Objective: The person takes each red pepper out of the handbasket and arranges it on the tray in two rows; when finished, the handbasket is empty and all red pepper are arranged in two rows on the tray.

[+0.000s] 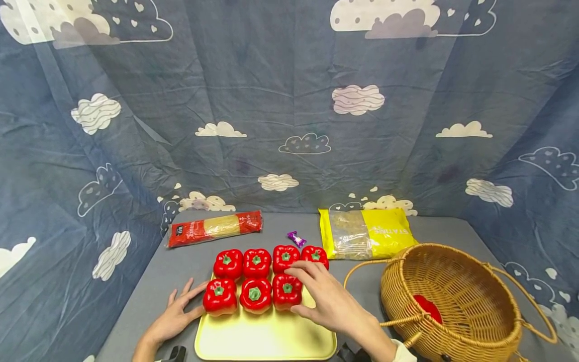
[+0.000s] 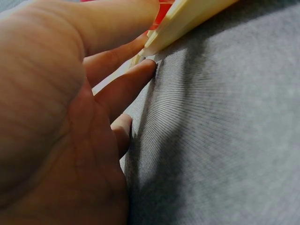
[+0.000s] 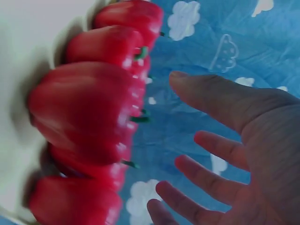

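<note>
A pale yellow tray (image 1: 264, 339) holds several red bell peppers with green stems in two rows. My left hand (image 1: 172, 322) rests at the tray's left side, fingers spread; in the left wrist view its thumb and fingertips lie right at the tray rim (image 2: 187, 23). Over the front-right bell pepper (image 1: 285, 299) reaches my right hand (image 1: 327, 299), with thumb and fingers spread apart on either side of it. The right wrist view shows this hand (image 3: 262, 140) with nothing between its fingers, apart from the nearest bell pepper (image 3: 84, 110).
A wicker basket (image 1: 457, 281) stands at the right with a red thing (image 1: 427, 307) inside. Behind the tray lie a red noodle packet (image 1: 217, 228), a purple wrapped candy (image 1: 296, 239) and a yellow bag (image 1: 389, 231). A cloud-patterned cloth (image 1: 253, 100) hangs around the grey table (image 1: 149, 286).
</note>
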Tool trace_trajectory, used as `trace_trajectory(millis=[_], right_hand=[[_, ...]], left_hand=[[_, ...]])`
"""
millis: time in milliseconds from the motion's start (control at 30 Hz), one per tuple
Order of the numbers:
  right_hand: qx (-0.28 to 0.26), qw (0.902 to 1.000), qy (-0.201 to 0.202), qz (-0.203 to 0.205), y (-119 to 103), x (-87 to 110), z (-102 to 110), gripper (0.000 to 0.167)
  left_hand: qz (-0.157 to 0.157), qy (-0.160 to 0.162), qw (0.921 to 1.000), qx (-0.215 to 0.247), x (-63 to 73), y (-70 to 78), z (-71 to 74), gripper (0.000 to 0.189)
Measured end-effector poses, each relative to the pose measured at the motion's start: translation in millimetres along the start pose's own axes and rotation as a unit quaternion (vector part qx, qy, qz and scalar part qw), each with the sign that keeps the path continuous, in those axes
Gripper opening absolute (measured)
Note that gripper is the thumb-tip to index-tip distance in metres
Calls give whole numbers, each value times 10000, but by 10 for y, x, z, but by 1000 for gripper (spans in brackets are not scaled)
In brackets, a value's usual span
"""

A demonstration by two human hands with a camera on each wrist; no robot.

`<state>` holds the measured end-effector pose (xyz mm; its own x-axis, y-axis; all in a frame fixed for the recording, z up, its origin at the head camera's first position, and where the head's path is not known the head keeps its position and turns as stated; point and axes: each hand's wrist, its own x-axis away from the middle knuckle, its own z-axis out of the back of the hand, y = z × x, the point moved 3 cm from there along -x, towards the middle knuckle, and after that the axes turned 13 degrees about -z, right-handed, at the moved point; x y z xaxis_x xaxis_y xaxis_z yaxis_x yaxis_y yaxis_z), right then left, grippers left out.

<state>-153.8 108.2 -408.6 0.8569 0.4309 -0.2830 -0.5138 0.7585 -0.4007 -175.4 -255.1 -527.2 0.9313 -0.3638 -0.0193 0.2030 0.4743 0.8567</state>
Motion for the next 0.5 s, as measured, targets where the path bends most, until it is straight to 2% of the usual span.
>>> trace_trajectory(millis=[267,500], right_hand=[[528,9983,-152,180,27,63,448,62],[689,9966,-290,342,270,158,960,64]], left_hand=[[-25,6,10000,19,4,8,10,62],[-73,22,10000,0,6,10,5,62]])
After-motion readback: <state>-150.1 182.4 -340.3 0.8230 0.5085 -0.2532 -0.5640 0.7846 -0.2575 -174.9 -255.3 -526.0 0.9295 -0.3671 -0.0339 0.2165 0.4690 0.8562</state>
